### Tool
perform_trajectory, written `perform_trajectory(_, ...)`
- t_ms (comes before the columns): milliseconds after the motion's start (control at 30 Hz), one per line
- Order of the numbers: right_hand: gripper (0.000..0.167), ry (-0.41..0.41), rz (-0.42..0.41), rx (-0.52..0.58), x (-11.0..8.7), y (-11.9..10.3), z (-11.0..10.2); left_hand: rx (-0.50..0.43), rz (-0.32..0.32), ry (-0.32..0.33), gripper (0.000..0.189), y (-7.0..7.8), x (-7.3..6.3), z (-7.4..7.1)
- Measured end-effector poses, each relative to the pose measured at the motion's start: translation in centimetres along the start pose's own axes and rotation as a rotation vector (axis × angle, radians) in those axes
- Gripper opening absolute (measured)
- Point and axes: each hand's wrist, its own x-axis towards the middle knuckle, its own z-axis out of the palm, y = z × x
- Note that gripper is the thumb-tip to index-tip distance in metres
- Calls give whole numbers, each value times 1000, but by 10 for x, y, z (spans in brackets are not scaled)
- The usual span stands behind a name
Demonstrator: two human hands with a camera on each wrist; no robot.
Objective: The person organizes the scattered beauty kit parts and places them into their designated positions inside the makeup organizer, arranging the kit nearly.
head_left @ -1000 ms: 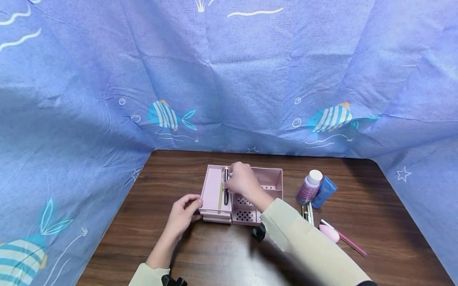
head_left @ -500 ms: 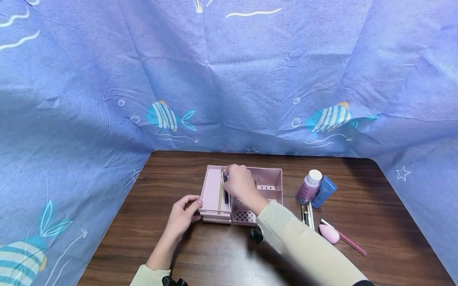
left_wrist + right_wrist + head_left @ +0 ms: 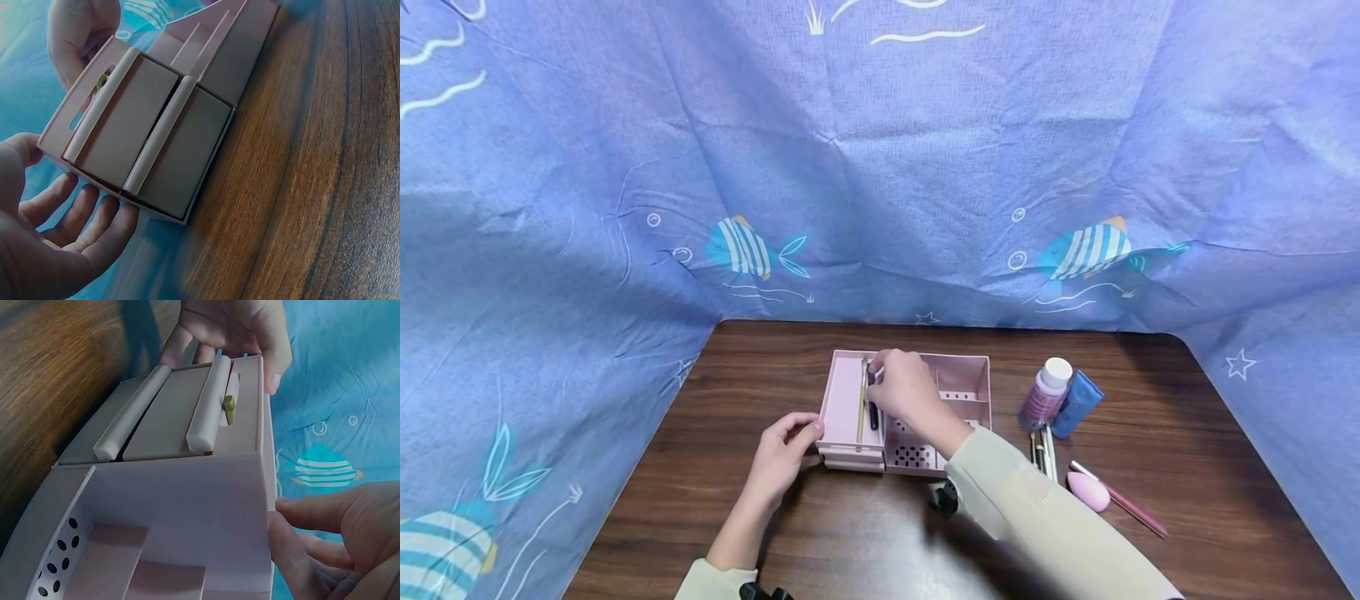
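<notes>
A pink desk organizer point(image 3: 951, 367) stands on the table; its left part has a shallow top tray over two drawers point(image 3: 181, 150). My left hand point(image 3: 784, 450) holds the organizer's front left corner, thumb at the rim and curled fingers against the side wall. In the tray lies a yellow-green brush point(image 3: 861, 408), its handle end poking out through the front slot. Beside it is a dark slim brush or pen point(image 3: 873, 415). Over its upper part, my right hand point(image 3: 904, 385) has thumb and fingers pinched together; the right wrist view hides the pinched part behind the tray wall.
Right of the organizer stand a purple bottle with a white cap point(image 3: 1047, 392) and a blue tube point(image 3: 1077, 404). Several brushes point(image 3: 1042, 450), a pink sponge point(image 3: 1088, 491) and a pink-handled stick point(image 3: 1131, 504) lie in front of them. A blue curtain point(image 3: 880, 208) hangs behind the table.
My right hand has shifted slightly left over the dark stick, covering more of its upper part. The left hand stays at the organizer's corner.
</notes>
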Motion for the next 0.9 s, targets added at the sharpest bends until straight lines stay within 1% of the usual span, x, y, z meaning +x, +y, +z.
perform_trajectory(100, 29, -7, -21, 11, -3, 0, -1, -1, -3, 1, 22, 0, 0, 0)
perform_trajectory(267, 30, -20, -53, 59, -8, 0, -5, -1, -7, -1, 23, 1, 0, 0)
perform_trajectory(400, 30, -42, -73, 106, -15, 0, -7, -11, -10, -7, 24, 1, -1, 0)
perform_trajectory(600, 30, -41, -102, 186, -23, 5, -8, -14, -8, -11, 24, 2, -2, 0)
perform_trajectory(800, 30, -51, -73, 283, -29, 9, -13, -14, -5, -9, 24, 1, -1, 1)
perform_trajectory(900, 31, -54, -59, 306, -32, 13, -16, -11, -5, -11, 24, 1, -1, 1)
